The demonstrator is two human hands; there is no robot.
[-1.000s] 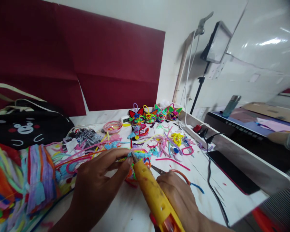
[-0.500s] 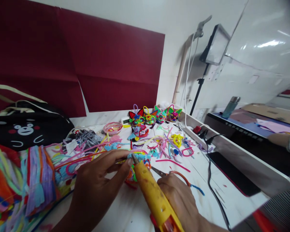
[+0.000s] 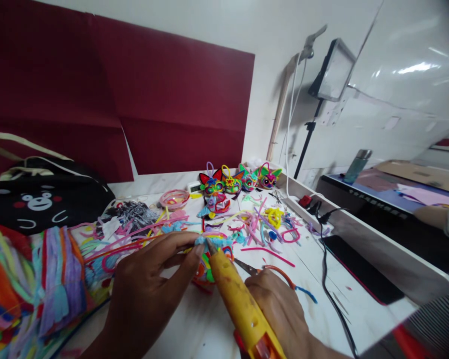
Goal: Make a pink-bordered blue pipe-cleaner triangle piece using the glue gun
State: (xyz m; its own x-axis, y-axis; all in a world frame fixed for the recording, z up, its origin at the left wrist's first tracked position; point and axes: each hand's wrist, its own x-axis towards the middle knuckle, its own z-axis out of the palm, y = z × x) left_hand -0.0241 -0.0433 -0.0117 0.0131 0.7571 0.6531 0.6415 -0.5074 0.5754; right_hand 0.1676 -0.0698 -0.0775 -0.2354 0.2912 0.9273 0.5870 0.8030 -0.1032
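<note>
On the white table (image 3: pixel 175 334), a light-blue fuzzy strip (image 3: pixel 223 243) sat just beyond the left hand (image 3: pixel 149 284), whose thumb and forefinger pinched its near end. Beneath the strip, partly hidden, was a small craft piece (image 3: pixel 210 275) of many-coloured fuzzy stems. The right hand (image 3: pixel 273 299) was curled at the side of a yellow glue gun (image 3: pixel 236 294), seemingly around its handle; I could not see the trigger finger. The gun's metal tip touched or nearly touched the strip, close to the left fingertips.

The strip looked light, soft and bendy, likely to squash under a firm pinch, so its end seemed the sensible place to hold, well back from the tip, which may have been hot. The gun looked rigid and bulkier, best held by its handle.

Open scissors (image 3: pixel 250 269) lay just past the right hand, blade toward the craft piece, leaving little room there. Loose stems (image 3: pixel 262 222) crowded the far side, and a bundle of stems (image 3: pixel 62 279) the left. Bare tabletop lay nearer the body; rightward, a black cord (image 3: pixel 324 279) and a phone (image 3: pixel 362 269) came before the raised white edge (image 3: pixel 381 239).
</note>
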